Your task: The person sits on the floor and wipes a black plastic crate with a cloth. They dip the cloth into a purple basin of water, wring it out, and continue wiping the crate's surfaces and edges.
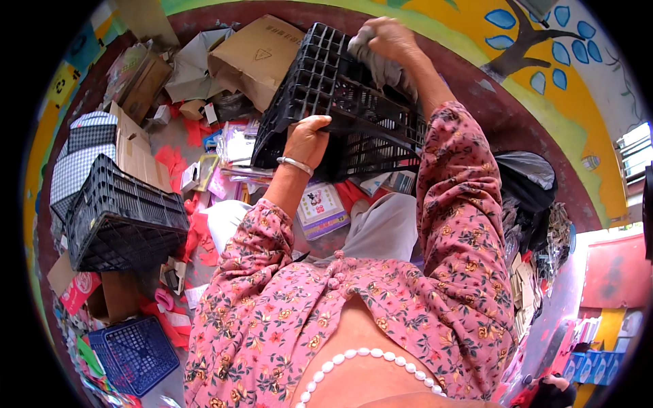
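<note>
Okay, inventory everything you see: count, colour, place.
Held crate: one, black, top centre
Cloth: one, grey, right hand
Other crate: one, black, left
Basket: one, blue, lower left
Large carton: one, brown, top left
Flat packs: several, mixed, below held crate
Red scraps: many, red, left
Floor clutter: uncountable, mixed, left
Wall mural: one, multicoloured, top right
Floral top: one, pink, lower centre
Left hand: one, pink-sleeved, on held crate
Right hand: one, pink-sleeved, clutching cloth

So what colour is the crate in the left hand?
The crate is black, clearest in head view.
</note>
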A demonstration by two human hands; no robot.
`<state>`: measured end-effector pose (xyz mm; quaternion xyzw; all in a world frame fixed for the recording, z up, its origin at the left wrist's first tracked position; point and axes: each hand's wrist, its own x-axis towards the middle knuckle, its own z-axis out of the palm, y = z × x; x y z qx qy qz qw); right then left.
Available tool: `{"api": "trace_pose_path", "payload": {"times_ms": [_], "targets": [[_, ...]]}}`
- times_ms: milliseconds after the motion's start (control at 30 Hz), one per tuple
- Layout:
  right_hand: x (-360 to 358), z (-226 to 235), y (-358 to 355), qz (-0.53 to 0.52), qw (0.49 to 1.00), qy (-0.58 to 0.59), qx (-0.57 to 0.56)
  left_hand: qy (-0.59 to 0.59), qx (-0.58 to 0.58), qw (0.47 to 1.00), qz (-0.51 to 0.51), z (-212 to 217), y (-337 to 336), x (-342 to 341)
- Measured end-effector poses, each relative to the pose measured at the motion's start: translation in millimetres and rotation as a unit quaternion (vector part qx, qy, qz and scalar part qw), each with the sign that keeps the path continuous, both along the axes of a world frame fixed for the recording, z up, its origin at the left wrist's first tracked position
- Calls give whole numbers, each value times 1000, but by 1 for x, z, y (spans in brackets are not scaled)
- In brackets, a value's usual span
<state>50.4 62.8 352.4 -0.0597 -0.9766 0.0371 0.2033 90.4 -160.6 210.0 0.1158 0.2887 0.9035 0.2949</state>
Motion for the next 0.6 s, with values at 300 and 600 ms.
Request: {"api": "trace_pose_path", "payload": {"times_ms": [300,600], "targets": [[-25,-16,-75,73,987,121,74,1,-52,999,12,4,-3,-1],[7,-21,-74,189,971,143,32,-8,-9,1000,-5,-2,-20,14]]}}
